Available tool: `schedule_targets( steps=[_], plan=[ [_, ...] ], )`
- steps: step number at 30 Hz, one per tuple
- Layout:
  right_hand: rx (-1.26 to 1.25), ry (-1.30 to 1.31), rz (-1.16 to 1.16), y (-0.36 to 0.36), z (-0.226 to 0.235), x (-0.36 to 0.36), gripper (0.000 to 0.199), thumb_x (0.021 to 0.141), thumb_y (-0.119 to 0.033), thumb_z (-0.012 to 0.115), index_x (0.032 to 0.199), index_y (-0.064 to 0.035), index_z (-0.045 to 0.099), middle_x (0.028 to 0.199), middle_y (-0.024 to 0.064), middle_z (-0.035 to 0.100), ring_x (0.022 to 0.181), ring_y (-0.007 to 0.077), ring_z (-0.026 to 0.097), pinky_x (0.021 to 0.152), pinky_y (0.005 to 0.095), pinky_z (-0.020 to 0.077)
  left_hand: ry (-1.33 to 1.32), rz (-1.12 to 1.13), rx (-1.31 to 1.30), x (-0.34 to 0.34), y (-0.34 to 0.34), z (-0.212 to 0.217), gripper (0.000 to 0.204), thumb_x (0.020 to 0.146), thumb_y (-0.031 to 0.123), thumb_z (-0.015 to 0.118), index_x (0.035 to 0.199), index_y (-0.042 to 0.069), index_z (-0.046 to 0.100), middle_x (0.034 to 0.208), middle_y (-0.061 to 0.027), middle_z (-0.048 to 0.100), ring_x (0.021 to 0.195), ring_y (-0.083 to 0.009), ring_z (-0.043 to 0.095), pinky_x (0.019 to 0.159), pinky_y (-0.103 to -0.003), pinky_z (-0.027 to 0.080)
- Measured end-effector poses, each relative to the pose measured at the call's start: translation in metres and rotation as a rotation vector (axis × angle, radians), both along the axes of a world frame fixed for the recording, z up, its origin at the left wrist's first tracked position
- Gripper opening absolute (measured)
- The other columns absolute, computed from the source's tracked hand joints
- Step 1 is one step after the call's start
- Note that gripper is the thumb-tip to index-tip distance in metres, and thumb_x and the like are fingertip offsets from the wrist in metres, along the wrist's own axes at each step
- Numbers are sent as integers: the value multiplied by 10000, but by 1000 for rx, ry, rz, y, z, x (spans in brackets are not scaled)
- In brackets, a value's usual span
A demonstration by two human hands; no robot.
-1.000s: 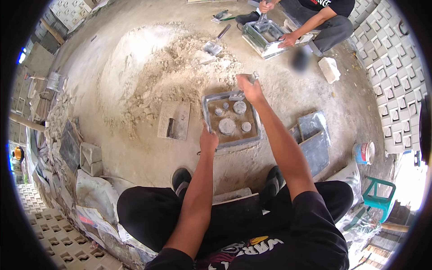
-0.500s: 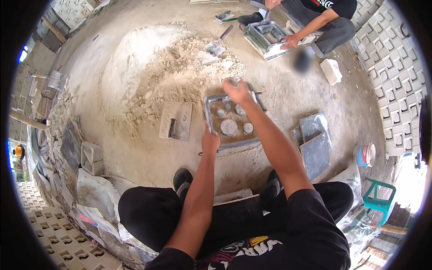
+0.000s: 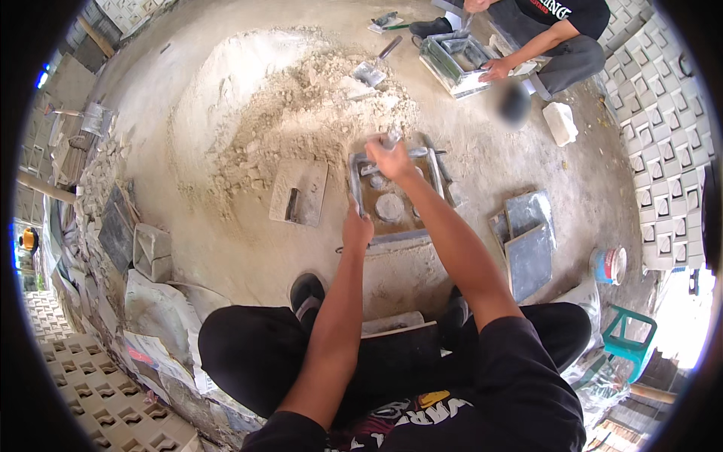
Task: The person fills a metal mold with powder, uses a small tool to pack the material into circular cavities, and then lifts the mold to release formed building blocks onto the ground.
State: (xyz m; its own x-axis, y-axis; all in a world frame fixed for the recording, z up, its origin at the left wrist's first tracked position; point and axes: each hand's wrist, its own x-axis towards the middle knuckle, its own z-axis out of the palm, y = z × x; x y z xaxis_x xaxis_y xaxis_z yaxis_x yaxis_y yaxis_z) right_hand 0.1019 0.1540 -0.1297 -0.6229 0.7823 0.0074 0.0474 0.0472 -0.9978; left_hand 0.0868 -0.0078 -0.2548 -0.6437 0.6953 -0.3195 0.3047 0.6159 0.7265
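Observation:
A rectangular metal mould (image 3: 356,181) lies on the ground in front of me, with sandy mix inside and round pale discs, the largest disc (image 3: 389,207) near its middle. My left hand (image 3: 358,227) is closed on the mould's left rim near the close corner. Over the far left part of the mould is my right hand (image 3: 388,157), its fingers closed around a small light-grey object that is mostly hidden. That hand and forearm cover part of the mould. To the left lies a flat square board (image 3: 310,181) with a dark handle (image 3: 292,205).
Beyond the mould spreads a heap of sandy powder (image 3: 301,83) with a trowel (image 3: 369,73) on it. A co-worker's hand (image 3: 495,69) rests on another mould (image 3: 452,71). Dark plates (image 3: 529,260), a paint bucket (image 3: 608,265) and a green stool (image 3: 631,335) stand at right.
My right hand has moved slightly left and nearer to me relative to the mould, still closed. My left hand keeps its grip on the rim. The whole view has shifted a little.

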Motion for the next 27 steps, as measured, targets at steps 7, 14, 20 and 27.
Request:
schedule_targets(
  steps=[7,14,20,27],
  plan=[
    [-15,-41,199,8,5,6,238,836,-181,555,631,-63,525,556,-14,495,508,86,441,481,280,363,-80,-34,-22,-6,3,11,733,866,139,555,1491,96,174,1138,-269,606,1055,-425,579,893,-464,457],
    [-132,94,-52,4,17,0,172,840,-152,607,730,-26,569,577,3,523,514,92,485,458,283,370,-65,-1,29,-8,0,7,724,871,145,558,1489,99,184,1140,-268,605,1025,-427,592,878,-473,463],
    [-236,164,-152,47,0,12,202,834,-199,619,759,-20,567,639,26,559,576,118,532,509,289,422,-42,126,62,10,16,17,499,941,321,446,1350,36,457,997,-295,630,964,-399,618,820,-456,469],
    [9,-126,-203,22,-6,-15,284,843,-259,649,779,7,575,658,62,576,631,104,504,575,330,437,-82,332,74,-28,38,-13,667,972,484,299,825,-46,676,798,-293,636,809,-487,598,731,-531,452]
  ],
)
